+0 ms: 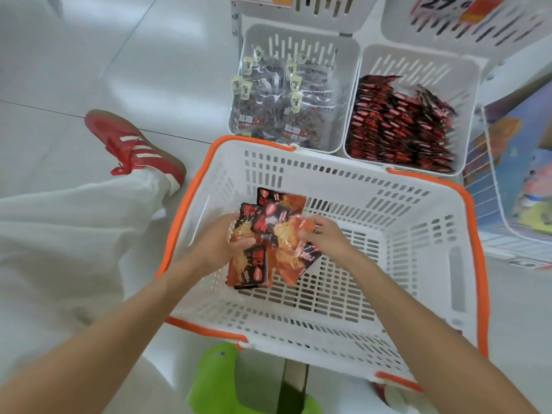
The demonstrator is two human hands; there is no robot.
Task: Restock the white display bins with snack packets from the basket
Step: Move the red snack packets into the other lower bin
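Note:
A white basket with an orange rim [373, 186] stands on the floor in front of me. Inside it, at the left, lie several red and black snack packets [270, 231]. My left hand [222, 242] grips the left side of the bunch, thumb curled over a packet. My right hand [324, 236] pinches a packet at the bunch's right edge. Beyond the basket, a white display bin [418, 70] holds many red and black packets [400, 130]. The white bin to its left [298, 40] holds clear bags of dark snacks [280, 100].
My leg in white trousers and a red shoe [131, 144] stretch out left of the basket. A green stool [239, 380] is under me. More white bins with price tags [442, 6] hang above. A wire rack with colourful boxes [519, 162] stands at the right.

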